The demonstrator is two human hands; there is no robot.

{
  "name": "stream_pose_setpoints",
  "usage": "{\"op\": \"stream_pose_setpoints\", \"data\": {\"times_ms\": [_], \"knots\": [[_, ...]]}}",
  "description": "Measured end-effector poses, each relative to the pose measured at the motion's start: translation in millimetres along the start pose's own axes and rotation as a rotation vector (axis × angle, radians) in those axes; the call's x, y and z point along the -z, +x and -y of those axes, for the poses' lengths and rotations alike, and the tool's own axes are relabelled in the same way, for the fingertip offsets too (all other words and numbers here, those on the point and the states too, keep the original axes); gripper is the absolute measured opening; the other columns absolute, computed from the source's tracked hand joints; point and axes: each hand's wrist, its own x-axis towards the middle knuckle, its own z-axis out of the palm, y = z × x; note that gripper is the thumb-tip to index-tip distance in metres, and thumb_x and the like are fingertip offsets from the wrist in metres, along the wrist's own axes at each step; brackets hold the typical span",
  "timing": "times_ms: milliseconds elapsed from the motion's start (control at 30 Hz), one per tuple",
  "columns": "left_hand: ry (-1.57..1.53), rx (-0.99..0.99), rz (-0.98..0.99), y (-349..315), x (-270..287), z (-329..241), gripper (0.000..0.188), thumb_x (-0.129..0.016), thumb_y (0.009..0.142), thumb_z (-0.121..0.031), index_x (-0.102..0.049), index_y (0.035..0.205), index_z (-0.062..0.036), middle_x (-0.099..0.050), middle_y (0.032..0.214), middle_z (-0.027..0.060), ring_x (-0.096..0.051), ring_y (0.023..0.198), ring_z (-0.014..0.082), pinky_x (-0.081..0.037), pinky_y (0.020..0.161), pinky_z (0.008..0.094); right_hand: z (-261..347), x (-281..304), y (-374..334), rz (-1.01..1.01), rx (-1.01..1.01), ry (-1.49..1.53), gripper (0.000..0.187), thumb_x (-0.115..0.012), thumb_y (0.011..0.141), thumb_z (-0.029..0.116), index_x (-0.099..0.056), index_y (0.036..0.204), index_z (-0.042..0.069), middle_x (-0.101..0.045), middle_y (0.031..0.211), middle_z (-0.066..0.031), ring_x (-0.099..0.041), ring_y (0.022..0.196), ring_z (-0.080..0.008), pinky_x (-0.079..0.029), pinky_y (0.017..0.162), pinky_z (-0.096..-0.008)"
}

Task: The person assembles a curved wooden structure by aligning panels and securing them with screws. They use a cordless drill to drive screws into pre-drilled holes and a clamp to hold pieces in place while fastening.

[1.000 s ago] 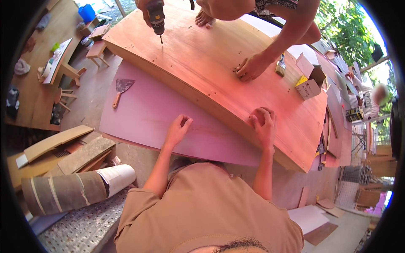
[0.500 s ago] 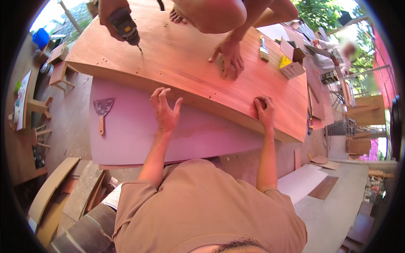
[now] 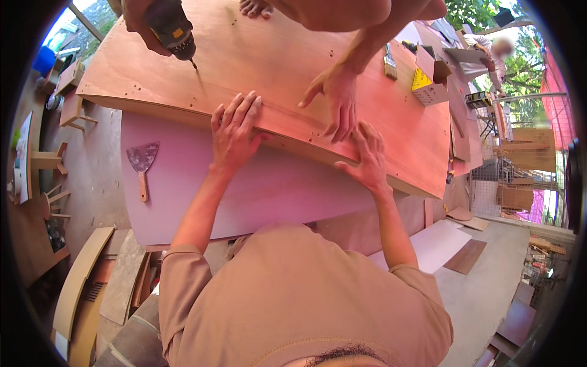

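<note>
A large curved wooden panel (image 3: 275, 67) with thick sides and screw marks lies across the work surface. My left hand (image 3: 235, 129) rests over its near edge, fingers stretched out on top and thumb toward the side. Farther right along that edge, my right hand (image 3: 369, 160) lies with fingers apart, holding nothing. A co-worker's hand (image 3: 337, 101) reaches down just beside my right fingertips; whether they touch I cannot tell. In the co-worker's other hand is a cordless drill (image 3: 174, 30), its bit pointing down close to the panel top.
A putty knife (image 3: 143, 165) lies on the pinkish board (image 3: 183, 208) under the panel. On the panel's far right are a paintbrush (image 3: 390, 66) and an open carton (image 3: 430, 82). Wood offcuts (image 3: 79, 281) lean at lower left. Another person (image 3: 489, 58) stands at far right.
My left hand has come up onto the panel edge and flattened. My right hand has shifted left, its curled fingers now spread. The co-worker's free hand has moved toward the near edge.
</note>
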Motion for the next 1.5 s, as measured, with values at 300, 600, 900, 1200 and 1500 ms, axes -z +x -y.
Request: {"op": "stream_pose_setpoints", "data": {"times_ms": [300,600,900,1200,1500], "knots": [[-0.036,-0.159,0.023,19.8,6.3,14.5,0.076,-0.081,0.088,-0.047,-0.063,0.153,-0.0130,-0.060,0.160,0.0053,-0.053,0.150,0.0263,-0.036,0.124,0.0458,22.0,-16.9,9.6,0.100,-0.064,-0.129,0.110,-0.088,0.080,0.044,-0.035,0.168,0.005,-0.025,0.177,-0.0238,-0.021,0.165,-0.0411,-0.020,0.129,-0.0649],[0.072,-0.184,-0.052,16.8,-7.5,18.3,0.067,-0.066,0.098,-0.061,-0.069,0.146,-0.0146,-0.067,0.152,0.0035,-0.059,0.145,0.0244,-0.036,0.122,0.0435,24.0,-18.1,10.8,0.093,-0.058,-0.138,0.105,-0.086,0.084,0.048,-0.038,0.166,0.002,-0.028,0.176,-0.0261,-0.024,0.164,-0.0427,-0.021,0.127,-0.0659],[0.052,-0.212,-0.070,12.1,-10.0,22.5,0.051,-0.064,0.102,-0.044,-0.071,0.143,-0.0136,-0.068,0.150,0.0053,-0.060,0.144,0.0261,-0.038,0.121,0.0444,14.5,-23.8,2.8,0.037,0.012,-0.179,0.098,-0.081,0.086,0.046,-0.042,0.163,0.000,-0.035,0.172,-0.0270,-0.031,0.161,-0.0459,-0.026,0.125,-0.0670],[0.009,-0.256,-0.098,19.0,6.6,16.8,0.072,-0.072,0.093,-0.053,-0.065,0.149,-0.0078,-0.064,0.154,0.0108,-0.056,0.147,0.0316,-0.036,0.123,0.0488,21.1,-13.8,6.9,0.001,-0.012,-0.159,0.105,-0.083,0.082,0.054,-0.041,0.164,0.001,-0.034,0.171,-0.0297,-0.032,0.161,-0.0458,-0.027,0.125,-0.0689],[-0.014,-0.231,-0.016,12.6,16.6,15.7,0.078,-0.081,0.089,-0.048,-0.060,0.153,-0.0089,-0.059,0.159,0.0085,-0.052,0.150,0.0293,-0.036,0.123,0.0481,24.1,-7.0,0.8,0.014,0.008,-0.124,0.102,-0.079,0.087,0.061,-0.042,0.164,0.004,-0.034,0.172,-0.0272,-0.032,0.160,-0.0455,-0.026,0.126,-0.0676]]}}
